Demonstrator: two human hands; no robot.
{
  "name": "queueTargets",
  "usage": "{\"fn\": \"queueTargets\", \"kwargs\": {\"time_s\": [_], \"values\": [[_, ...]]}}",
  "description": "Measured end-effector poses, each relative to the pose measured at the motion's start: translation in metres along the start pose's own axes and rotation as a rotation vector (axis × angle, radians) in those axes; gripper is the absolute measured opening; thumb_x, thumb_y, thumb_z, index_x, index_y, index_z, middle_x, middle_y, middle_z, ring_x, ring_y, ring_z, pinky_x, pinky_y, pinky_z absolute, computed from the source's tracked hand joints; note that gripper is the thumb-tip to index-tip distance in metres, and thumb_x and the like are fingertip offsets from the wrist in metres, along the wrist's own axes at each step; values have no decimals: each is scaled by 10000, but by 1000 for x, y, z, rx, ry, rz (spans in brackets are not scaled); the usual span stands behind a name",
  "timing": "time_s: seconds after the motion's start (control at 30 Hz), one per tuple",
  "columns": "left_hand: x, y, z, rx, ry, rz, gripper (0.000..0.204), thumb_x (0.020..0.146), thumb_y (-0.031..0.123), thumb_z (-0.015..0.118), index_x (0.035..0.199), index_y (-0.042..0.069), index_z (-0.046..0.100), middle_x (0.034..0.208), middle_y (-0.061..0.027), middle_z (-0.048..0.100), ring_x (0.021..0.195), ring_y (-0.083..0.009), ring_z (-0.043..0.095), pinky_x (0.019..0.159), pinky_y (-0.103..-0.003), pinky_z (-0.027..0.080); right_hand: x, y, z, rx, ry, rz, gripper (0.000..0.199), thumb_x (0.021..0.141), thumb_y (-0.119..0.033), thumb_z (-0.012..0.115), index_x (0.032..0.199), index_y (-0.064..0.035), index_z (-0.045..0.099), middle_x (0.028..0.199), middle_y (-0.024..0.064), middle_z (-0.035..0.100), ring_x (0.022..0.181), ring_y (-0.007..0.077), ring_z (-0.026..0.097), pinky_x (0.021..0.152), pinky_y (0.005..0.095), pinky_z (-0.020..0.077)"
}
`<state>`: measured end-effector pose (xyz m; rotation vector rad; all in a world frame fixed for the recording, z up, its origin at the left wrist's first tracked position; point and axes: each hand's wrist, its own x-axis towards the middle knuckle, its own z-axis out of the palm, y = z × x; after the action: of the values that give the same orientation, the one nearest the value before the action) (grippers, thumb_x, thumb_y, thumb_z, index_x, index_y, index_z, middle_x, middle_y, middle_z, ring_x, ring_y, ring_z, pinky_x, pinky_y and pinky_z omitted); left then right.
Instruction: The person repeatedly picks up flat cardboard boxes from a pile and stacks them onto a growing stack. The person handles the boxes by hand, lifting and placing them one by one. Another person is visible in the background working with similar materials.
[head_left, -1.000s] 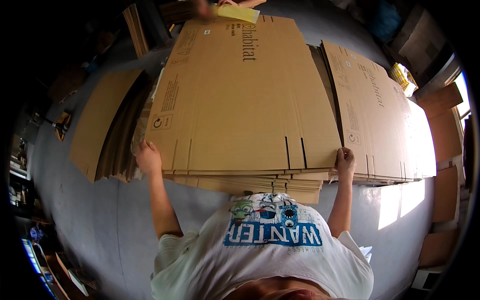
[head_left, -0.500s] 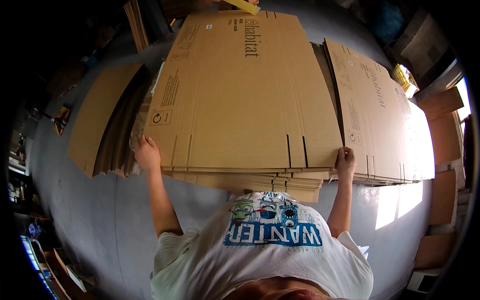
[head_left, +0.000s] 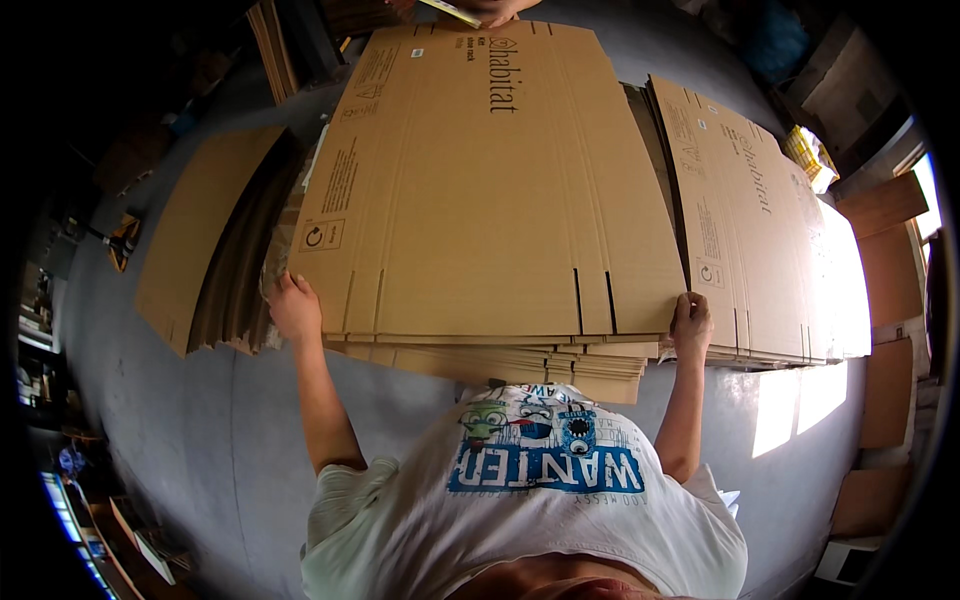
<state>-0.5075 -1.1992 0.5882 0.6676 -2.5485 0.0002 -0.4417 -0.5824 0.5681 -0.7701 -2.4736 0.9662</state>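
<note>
A large flat-folded cardboard box (head_left: 480, 200) with dark print on top lies in front of me, on a stack of similar flat boxes (head_left: 500, 362) whose near edges fan out below it. At its near left corner, my left hand (head_left: 294, 304) is closed round the edge; some fingers are hidden. My right hand (head_left: 691, 322) pinches the near right corner between thumb and bent fingers. Past the far edge, another person's hand (head_left: 500, 12) is partly in view beside a thin pale-yellow strip (head_left: 452, 12), cut off by the picture's top.
On the left stands another stack of flat cardboard (head_left: 205, 230). To the right, a further stack of printed flat boxes (head_left: 745, 220) lies close by, partly in glaring sunlight. Cardboard sheets (head_left: 890, 330) lean at the far right. Grey floor (head_left: 270, 440) shows around the stacks.
The other person's hand has come further into view at the far edge, and the yellow strip has shifted left. My hands and the box keep their places.
</note>
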Motion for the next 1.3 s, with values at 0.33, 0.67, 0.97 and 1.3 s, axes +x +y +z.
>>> {"fn": "queueTargets", "kwargs": {"time_s": [0.33,0.67,0.97,1.3], "values": [[0,-3,3,-3,-11,-2,334,917,290,471,1137,62,579,1120,-150,572,1012,-327,558,818,-438,478,-9,-27,-9,8,-22,35,295,896,-323,523,940,-41,597,809,143,656,731,311,634,673,400,486],[-1,-2,4,-3,47,31,292,896,245,503,1084,36,581,1027,-150,592,955,-326,574,777,-434,487,-5,-16,-5,-50,18,-37,298,895,-333,525,950,-45,582,859,156,652,788,347,623,707,414,478],[0,-2,4,-14,-8,6,328,913,277,475,1125,51,584,1096,-173,592,1002,-345,566,815,-452,475,-7,-20,-6,-51,21,-17,303,896,-331,515,966,-44,586,859,162,651,791,346,622,720,416,475],[-1,-2,8,11,43,27,302,906,259,488,1097,43,577,1060,-147,578,981,-319,567,798,-438,484,-7,-20,-5,-62,71,-79,293,893,-314,534,942,-34,604,822,174,652,737,331,635,685,410,486]]}}
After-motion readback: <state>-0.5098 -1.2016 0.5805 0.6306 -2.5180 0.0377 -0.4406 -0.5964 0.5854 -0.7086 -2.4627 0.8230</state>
